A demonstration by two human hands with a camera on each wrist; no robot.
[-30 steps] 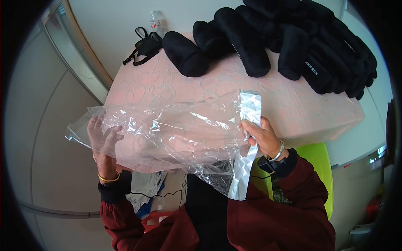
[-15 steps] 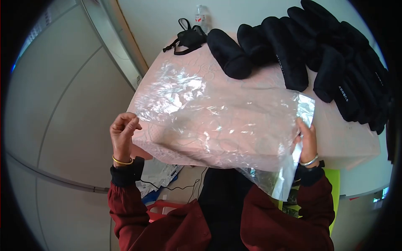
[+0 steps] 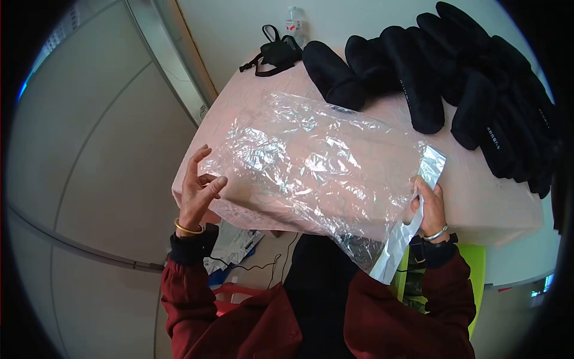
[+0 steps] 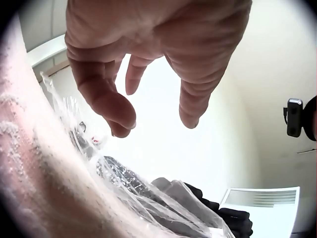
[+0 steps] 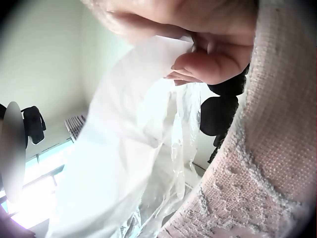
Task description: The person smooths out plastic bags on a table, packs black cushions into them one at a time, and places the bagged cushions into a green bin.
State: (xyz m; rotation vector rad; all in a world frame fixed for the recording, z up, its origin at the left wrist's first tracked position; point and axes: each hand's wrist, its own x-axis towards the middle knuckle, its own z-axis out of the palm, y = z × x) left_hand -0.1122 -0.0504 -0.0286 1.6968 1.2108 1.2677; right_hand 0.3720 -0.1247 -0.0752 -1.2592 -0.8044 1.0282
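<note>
A large clear plastic bag [image 3: 311, 167] lies spread over the pink tablecloth [image 3: 478, 203], with a white strip [image 3: 412, 209] along its right end. My right hand [image 3: 427, 200] pinches that strip and the bag's edge; in the right wrist view the fingers [image 5: 208, 64] curl on the white strip [image 5: 124, 139]. At the bag's left edge my left hand [image 3: 200, 185] hovers with loosely spread fingers and holds nothing. In the left wrist view those fingers [image 4: 114, 109] hang just above the bag [image 4: 124, 178].
Several black slippers [image 3: 454, 78] are piled at the table's far right. A black strap pouch [image 3: 275, 54] and a small bottle [image 3: 293, 18] sit at the far edge. A green chair [image 3: 472, 257] is by my right arm. Papers and a cable [image 3: 239, 245] lie on the floor.
The bag has come down from the air onto the table. My left hand has let go of its left edge and opened. The right hand keeps its pinch on the strip.
</note>
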